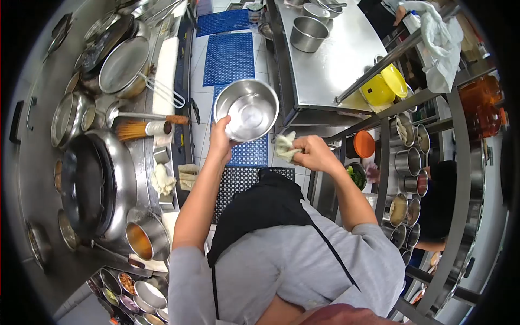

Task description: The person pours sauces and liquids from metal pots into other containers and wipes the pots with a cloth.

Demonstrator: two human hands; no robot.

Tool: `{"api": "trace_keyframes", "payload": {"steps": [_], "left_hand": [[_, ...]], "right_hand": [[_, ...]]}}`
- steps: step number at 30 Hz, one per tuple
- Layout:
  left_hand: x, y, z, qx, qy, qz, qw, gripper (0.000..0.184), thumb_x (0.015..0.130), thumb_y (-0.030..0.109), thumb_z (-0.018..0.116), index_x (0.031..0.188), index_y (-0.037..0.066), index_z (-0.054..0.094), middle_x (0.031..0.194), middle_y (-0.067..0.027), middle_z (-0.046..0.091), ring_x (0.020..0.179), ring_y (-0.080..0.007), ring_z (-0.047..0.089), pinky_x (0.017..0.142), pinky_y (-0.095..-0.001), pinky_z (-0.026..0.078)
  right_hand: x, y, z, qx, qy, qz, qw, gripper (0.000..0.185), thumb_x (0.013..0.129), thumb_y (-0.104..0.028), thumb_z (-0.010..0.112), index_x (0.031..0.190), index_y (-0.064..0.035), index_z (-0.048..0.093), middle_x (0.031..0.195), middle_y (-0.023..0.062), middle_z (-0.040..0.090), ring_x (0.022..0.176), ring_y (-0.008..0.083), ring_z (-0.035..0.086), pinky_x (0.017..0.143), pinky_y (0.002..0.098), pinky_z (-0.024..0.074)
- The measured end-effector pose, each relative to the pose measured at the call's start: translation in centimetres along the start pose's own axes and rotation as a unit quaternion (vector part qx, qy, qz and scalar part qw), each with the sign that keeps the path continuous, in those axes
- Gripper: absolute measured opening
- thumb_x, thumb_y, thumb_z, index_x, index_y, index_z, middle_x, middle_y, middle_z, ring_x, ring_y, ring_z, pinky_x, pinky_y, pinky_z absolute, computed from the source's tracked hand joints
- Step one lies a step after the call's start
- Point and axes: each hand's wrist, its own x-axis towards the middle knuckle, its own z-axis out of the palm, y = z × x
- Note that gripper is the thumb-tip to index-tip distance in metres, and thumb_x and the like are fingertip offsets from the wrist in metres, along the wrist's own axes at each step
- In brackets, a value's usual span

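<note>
My left hand (pixel 220 140) grips the near rim of a round stainless steel bowl (pixel 260 105), thumb on the inside wall. The bowl is tilted toward me and its shiny inside shows nothing in it. To its right, my right hand (pixel 314 153) is closed on a crumpled pale cloth (pixel 285 146), which hangs out past the fingers. Cloth and bowl are a small distance apart. Both hands are held over the floor of the aisle, in front of my black apron (pixel 260 208).
At left, the cooking range holds a large black wok (pixel 84 184), a strainer (pixel 123 67), a bamboo brush (pixel 138 130) and a pot of orange liquid (pixel 140 241). At right stand a steel table (pixel 346 49) with a pot (pixel 309 35), a yellow colander (pixel 377 89) and metal shelving. Blue mats (pixel 230 59) cover the floor.
</note>
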Motion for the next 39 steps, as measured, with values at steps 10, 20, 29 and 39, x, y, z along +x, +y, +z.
{"api": "trace_keyframes", "payload": {"steps": [10, 20, 29, 39], "left_hand": [[12.0, -2.4, 18.8, 0.162, -0.073, -0.028, 0.984, 0.044, 0.091, 0.014, 0.046, 0.133, -0.001, 0.047, 0.115, -0.0212, 0.064, 0.093, -0.0292, 0.069, 0.068, -0.0415, 0.063], [13.1, -1.9, 20.2, 0.124, -0.101, -0.086, 0.983, 0.078, 0.091, 0.058, 0.058, 0.152, 0.016, 0.033, 0.137, -0.0172, 0.043, 0.116, -0.0277, 0.048, 0.090, -0.0475, 0.051], [-3.0, -8.7, 4.0, 0.384, -0.047, 0.217, 0.896, 0.063, 0.095, 0.025, 0.062, 0.149, 0.006, 0.038, 0.141, -0.0133, 0.048, 0.130, -0.0261, 0.044, 0.112, -0.0392, 0.031], [-20.5, -3.2, -7.5, -0.303, 0.346, 0.333, 0.823, 0.018, 0.103, 0.020, 0.048, 0.113, 0.006, 0.056, 0.105, -0.0049, 0.064, 0.095, -0.0150, 0.063, 0.085, -0.0301, 0.052]], "right_hand": [[-1.3, 8.7, -0.1, 0.118, -0.023, 0.126, 0.985, 0.026, 0.073, -0.017, 0.063, 0.094, -0.0043, 0.073, 0.080, 0.0192, 0.070, 0.077, 0.0351, 0.069, 0.073, 0.0406, 0.0531], [2.2, 11.1, 0.9, 0.279, -0.044, 0.113, 0.953, 0.023, 0.086, -0.020, 0.065, 0.100, -0.0028, 0.071, 0.081, 0.0109, 0.072, 0.071, 0.0216, 0.069, 0.067, 0.0350, 0.0535], [8.9, 4.8, 6.6, 0.705, -0.226, 0.193, 0.644, 0.045, 0.104, -0.039, 0.046, 0.133, -0.0060, 0.052, 0.122, 0.0074, 0.061, 0.113, 0.0180, 0.059, 0.094, 0.0353, 0.0480], [5.8, -13.5, 14.5, 0.263, -0.392, -0.422, 0.774, 0.043, 0.095, -0.013, 0.057, 0.135, 0.0026, 0.053, 0.145, 0.0190, 0.046, 0.131, 0.0289, 0.046, 0.107, 0.0397, 0.0382]]}}
